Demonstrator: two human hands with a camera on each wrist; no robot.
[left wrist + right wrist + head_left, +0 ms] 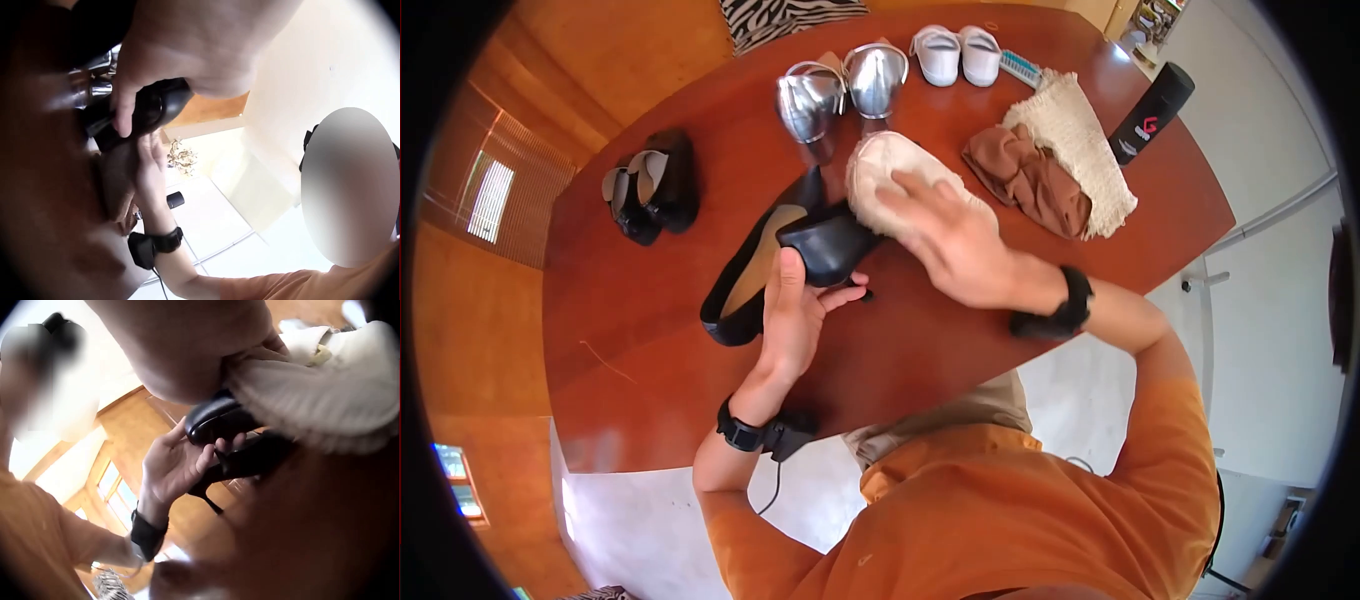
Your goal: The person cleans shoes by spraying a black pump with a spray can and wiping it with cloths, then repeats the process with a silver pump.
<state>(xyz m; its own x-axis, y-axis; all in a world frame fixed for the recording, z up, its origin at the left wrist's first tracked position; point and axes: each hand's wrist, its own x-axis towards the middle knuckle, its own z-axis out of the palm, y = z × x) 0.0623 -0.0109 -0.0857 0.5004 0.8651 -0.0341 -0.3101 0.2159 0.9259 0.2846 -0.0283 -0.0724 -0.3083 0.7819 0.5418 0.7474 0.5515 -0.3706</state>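
Observation:
A black high-heeled shoe (828, 248) is held off the table by my left hand (792, 325), its thumb against the back and fingers around the heel side. My right hand (965, 250) grips a fluffy cream pad (878, 160), fingers spread over its top, at the shoe's front part. The right wrist view shows the pad (325, 394) beside the shoe (215, 419), with the left hand (172, 465) beneath. The matching black shoe (745, 275) lies on the table, left of the held one. The pad hides part of the held shoe.
On the reddish-brown table (640, 380) stand silver heels (808, 105), white shoes (940, 58) and dark shoes (665, 185). A teal brush (1020, 68), brown cloth (1030, 180), cream cloth (1090, 150) and black can (1152, 112) are at the right.

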